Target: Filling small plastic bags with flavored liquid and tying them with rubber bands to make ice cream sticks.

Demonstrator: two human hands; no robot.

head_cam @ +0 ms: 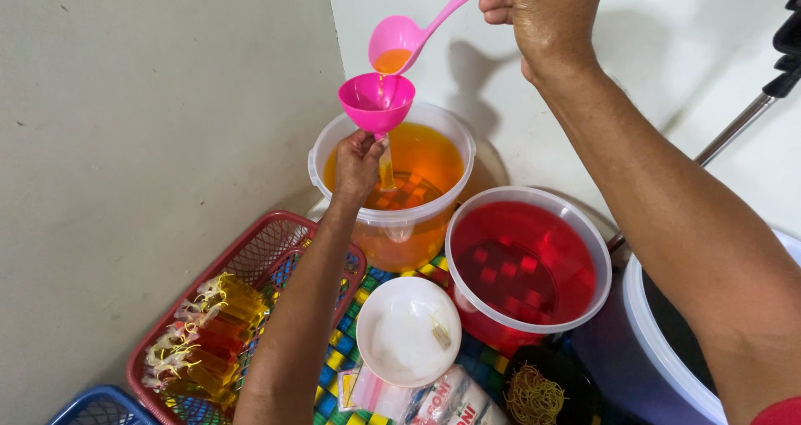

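The right hand (546,12) grips a pink ladle (400,41), tipped so orange drink runs into the pink funnel (375,100). The left hand (357,162), at 6 o'clock below the funnel, squeezes the funnel's neck and a thin bag (386,171) over the orange bucket (400,191), so drips land there.

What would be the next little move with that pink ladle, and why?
Probably tip the pink ladle a bit further. Orange liquid remains in its bowl and runs in a thin stream into the pink funnel, which the left hand holds over the bucket of orange liquid. The right hand grips the handle.
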